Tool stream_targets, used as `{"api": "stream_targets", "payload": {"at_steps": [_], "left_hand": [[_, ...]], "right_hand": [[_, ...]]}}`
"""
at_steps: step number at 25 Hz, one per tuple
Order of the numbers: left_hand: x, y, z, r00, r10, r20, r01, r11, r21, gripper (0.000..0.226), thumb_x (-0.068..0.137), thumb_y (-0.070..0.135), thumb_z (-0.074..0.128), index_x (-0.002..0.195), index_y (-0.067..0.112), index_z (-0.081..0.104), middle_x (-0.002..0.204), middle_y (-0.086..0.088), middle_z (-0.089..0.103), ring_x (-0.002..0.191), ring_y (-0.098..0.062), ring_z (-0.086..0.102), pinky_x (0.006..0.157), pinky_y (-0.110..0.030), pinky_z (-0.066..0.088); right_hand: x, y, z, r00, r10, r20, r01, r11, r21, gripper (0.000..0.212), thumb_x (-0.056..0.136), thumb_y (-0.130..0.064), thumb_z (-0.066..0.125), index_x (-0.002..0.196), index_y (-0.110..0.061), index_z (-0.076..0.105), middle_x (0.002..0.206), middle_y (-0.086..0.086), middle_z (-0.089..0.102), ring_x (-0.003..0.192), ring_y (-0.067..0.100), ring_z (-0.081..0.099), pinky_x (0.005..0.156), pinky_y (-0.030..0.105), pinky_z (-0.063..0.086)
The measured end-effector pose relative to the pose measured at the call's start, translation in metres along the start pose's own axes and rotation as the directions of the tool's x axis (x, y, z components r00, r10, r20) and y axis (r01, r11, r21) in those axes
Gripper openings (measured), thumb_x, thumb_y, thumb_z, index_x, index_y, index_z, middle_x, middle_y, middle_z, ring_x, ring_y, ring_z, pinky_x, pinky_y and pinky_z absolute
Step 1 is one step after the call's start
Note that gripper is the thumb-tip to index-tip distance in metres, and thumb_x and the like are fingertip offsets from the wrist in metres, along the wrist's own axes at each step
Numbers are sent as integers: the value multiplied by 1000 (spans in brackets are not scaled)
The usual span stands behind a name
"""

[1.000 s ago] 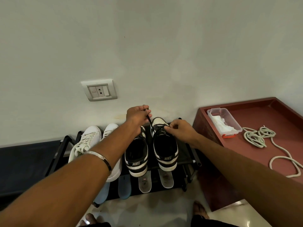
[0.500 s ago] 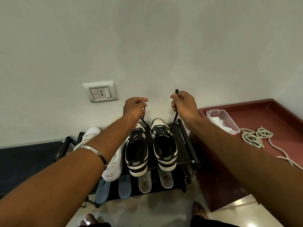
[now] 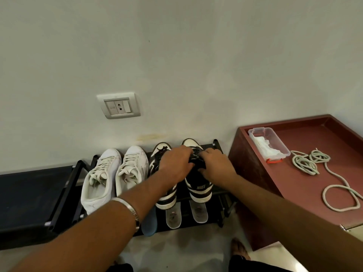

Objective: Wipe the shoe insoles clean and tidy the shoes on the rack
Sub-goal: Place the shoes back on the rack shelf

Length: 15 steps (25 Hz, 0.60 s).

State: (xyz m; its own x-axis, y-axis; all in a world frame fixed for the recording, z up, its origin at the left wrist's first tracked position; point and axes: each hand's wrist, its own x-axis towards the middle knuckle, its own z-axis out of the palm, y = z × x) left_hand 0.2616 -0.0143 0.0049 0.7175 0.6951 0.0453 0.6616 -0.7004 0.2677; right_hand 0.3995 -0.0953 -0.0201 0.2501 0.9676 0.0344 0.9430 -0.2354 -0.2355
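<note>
A black shoe rack (image 3: 216,143) stands against the wall. On its top shelf sit two white sneakers (image 3: 102,173) on the left and two black-and-white sneakers on the right. My left hand (image 3: 175,163) and my right hand (image 3: 215,165) are both down on the right black-and-white sneaker (image 3: 199,185), fingers curled around its black laces over the tongue. The left black-and-white sneaker (image 3: 157,160) is partly hidden under my left forearm. On the lower shelf lie two pale insoles (image 3: 198,211) and a blue insole (image 3: 149,222).
A dark red cabinet (image 3: 255,169) stands to the right, carrying a clear plastic box (image 3: 273,142) with white wipes and a coiled pale rope (image 3: 314,163). A black bench (image 3: 25,193) sits at the left. A wall socket (image 3: 118,106) is above the rack. My bare feet are on the floor.
Both hands were raised, pulling the laces up and apart half a second ago. They have now dropped and come together over the right sneaker's tongue.
</note>
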Motion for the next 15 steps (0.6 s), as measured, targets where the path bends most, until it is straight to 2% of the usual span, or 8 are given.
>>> {"api": "stream_targets", "payload": {"at_steps": [2, 4, 8, 11, 15], "left_hand": [[-2, 3, 12, 998, -17, 60, 15, 999, 35, 28, 91, 25, 62, 118, 19, 56, 113, -2, 63, 104, -25, 62, 80, -38, 50], [-3, 1, 21, 998, -26, 53, 23, 999, 47, 26, 92, 19, 59, 118, 17, 54, 111, -5, 64, 102, -27, 63, 75, -38, 48], [-2, 2, 28, 1000, 4, 2, -4, 994, 111, 22, 97, 12, 51, 119, 16, 52, 108, -7, 65, 97, -27, 65, 74, -35, 48], [0, 2, 29, 1000, 26, 1, -26, 989, 145, 28, 96, 10, 53, 124, 13, 47, 108, -9, 66, 96, -29, 65, 74, -36, 49], [6, 0, 25, 997, 52, 51, -61, 979, 193, 44, 91, 7, 58, 130, 12, 39, 104, -11, 66, 93, -32, 64, 69, -40, 46]], "right_hand": [[0, 0, 10, 999, -33, -2, 33, 994, -100, 31, 87, -18, 63, 117, -15, 57, 119, 5, 55, 107, 27, 54, 86, 39, 48], [4, 5, 13, 995, -83, -56, 76, 990, -121, 29, 87, -8, 60, 115, -15, 57, 118, 5, 56, 107, 26, 54, 85, 38, 50], [11, 10, 16, 964, -263, -37, 256, 957, -138, 35, 88, -10, 63, 120, -17, 53, 117, 4, 60, 107, 23, 59, 91, 37, 51], [8, 11, 21, 976, -216, -20, 214, 974, -74, 51, 85, -11, 69, 127, -20, 42, 119, 3, 56, 103, 24, 62, 82, 40, 56], [9, 13, 23, 980, -196, -28, 195, 980, -43, 51, 85, -9, 67, 125, -21, 39, 119, 5, 54, 98, 27, 63, 77, 43, 57]]}}
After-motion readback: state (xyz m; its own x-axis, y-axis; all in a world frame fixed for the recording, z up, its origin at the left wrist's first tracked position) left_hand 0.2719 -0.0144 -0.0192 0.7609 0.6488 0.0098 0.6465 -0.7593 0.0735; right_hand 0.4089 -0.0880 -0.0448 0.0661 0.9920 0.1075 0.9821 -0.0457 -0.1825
